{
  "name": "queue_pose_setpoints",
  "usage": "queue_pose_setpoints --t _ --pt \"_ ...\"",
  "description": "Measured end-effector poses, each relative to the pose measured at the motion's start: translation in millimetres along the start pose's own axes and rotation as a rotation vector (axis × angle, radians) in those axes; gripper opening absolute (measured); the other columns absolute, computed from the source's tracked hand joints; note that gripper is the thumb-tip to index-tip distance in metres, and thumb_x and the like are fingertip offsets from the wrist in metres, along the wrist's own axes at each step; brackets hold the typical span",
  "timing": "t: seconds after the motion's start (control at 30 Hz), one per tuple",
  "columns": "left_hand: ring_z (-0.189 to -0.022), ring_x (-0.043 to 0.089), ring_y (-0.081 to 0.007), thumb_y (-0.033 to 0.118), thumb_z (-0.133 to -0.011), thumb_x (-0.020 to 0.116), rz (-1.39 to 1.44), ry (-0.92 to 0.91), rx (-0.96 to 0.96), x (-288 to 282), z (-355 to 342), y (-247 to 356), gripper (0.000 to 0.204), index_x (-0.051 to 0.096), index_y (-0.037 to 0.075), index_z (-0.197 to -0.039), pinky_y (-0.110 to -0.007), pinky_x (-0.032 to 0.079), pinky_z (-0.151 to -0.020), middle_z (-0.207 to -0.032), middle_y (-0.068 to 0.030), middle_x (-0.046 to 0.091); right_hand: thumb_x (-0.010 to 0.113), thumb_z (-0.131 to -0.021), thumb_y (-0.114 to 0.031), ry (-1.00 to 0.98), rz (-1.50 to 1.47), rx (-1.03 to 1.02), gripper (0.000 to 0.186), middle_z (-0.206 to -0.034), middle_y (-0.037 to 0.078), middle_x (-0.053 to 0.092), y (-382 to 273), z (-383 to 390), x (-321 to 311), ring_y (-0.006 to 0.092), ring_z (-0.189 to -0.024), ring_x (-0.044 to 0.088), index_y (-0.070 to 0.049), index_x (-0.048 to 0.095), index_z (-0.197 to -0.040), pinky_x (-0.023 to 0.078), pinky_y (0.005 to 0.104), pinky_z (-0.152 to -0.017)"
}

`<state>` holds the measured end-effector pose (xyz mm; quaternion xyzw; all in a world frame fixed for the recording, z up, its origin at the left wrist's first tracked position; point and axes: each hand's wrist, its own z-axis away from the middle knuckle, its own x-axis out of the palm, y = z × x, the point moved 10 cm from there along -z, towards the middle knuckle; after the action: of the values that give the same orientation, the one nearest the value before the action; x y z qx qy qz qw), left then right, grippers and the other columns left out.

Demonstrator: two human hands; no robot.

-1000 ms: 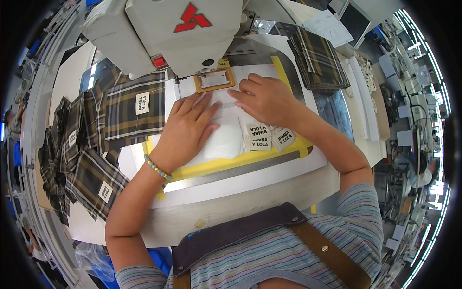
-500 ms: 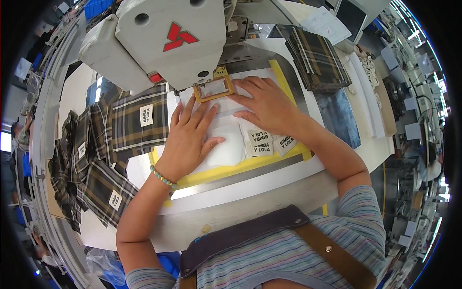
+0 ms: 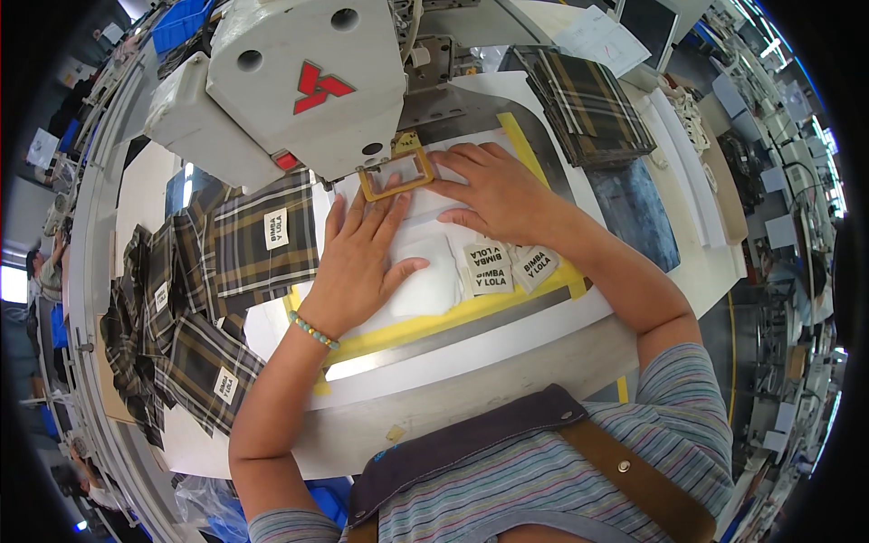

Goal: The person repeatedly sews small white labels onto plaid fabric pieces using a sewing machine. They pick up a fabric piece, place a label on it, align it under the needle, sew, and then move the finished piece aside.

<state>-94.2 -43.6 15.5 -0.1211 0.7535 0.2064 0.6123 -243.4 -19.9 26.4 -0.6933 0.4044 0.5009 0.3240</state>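
My left hand (image 3: 367, 258) lies flat with spread fingers on white material, its fingertips at the near left edge of a yellow-brass rectangular clamp frame (image 3: 400, 190). Across from it, my right hand (image 3: 502, 199) rests open on the same material, index fingertip near the frame's right side. Both hands press down without grasping anything. The frame sits beneath the white sewing machine head (image 3: 308, 100). Between my hands lies a stack of white backing pieces (image 3: 424, 281). Just right of that are several cream fabric labels (image 3: 491, 269) with dark print.
Plaid fabric pieces (image 3: 258, 240) with sewn-on labels are heaped at the left. A stack of folded plaid pieces (image 3: 593, 104) stands at the far right. Yellow tape (image 3: 525, 149) borders the work area. Behind are a paper sheet (image 3: 602, 41) and a dark screen (image 3: 647, 32).
The whole view has shifted slightly. My left fingertips sit a little closer to the clamp frame; my right hand stays almost in place beside it.
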Motion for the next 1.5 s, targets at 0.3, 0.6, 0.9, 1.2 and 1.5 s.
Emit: queue_pose_setpoints --t 0.3,0.6,0.9,1.2,1.5 --pt "-0.163 0.028 -0.0439 0.059 -0.107 0.053 0.005 -0.003 0.002 1.6 -1.0 -2.3 0.086 0.033 0.003 -0.170 -0.060 0.015 -0.133 -0.174 -0.0187 0.037 0.060 -0.108 -0.051 -0.020 -0.020 0.004 0.052 -0.151 0.014 0.060 -1.4 -2.9 0.1 0.0325 -0.142 0.050 -0.012 0.071 -0.141 0.041 0.0490 -0.117" --pt "-0.165 0.025 -0.0391 0.055 -0.107 0.054 0.015 0.012 -0.017 -0.7 -0.7 -3.6 0.084 0.033 0.003 -0.170 -0.055 0.016 -0.134 -0.178 -0.0160 0.033 0.071 -0.103 -0.032 0.180 0.046 0.145 0.036 -0.131 0.009 0.073 54.6 16.2 -96.3 0.0291 -0.122 0.067 -0.007 0.076 -0.128 0.056 0.0433 -0.101" --pt "-0.162 0.030 -0.0439 0.058 -0.106 0.058 -0.067 0.074 -0.060 -5.7 14.1 -15.1 0.081 0.046 0.002 -0.163 -0.058 0.020 -0.132 -0.170 -0.0282 0.040 0.073 -0.099 -0.020 -0.014 0.250 0.571 0.028 -0.131 0.011 0.075 147.8 95.9 -110.5 0.0335 -0.118 0.071 -0.007 0.078 -0.124 0.057 0.0444 -0.101" --pt "-0.116 0.069 -0.0377 0.018 -0.095 0.078 0.036 0.328 -0.006 -50.8 19.0 -8.5 0.038 0.072 -0.001 -0.128 -0.047 0.055 -0.100 -0.125 -0.0168 0.075 0.077 -0.095 -0.023 0.119 0.133 0.833 0.017 -0.096 0.012 0.080 162.6 101.5 -125.0 0.0348 -0.092 0.076 -0.009 0.084 -0.099 0.058 0.0450 -0.080" --pt "-0.095 0.072 -0.0299 0.010 -0.091 0.081 0.069 0.496 0.123 -68.3 20.2 7.6 0.031 0.074 0.000 -0.120 -0.041 0.060 -0.082 -0.112 -0.0117 0.077 0.074 -0.099 -0.020 0.477 0.161 0.611 0.021 -0.105 0.015 0.081 154.8 88.6 -179.9 0.0379 -0.097 0.076 -0.004 0.082 -0.109 0.058 0.0438 -0.086"
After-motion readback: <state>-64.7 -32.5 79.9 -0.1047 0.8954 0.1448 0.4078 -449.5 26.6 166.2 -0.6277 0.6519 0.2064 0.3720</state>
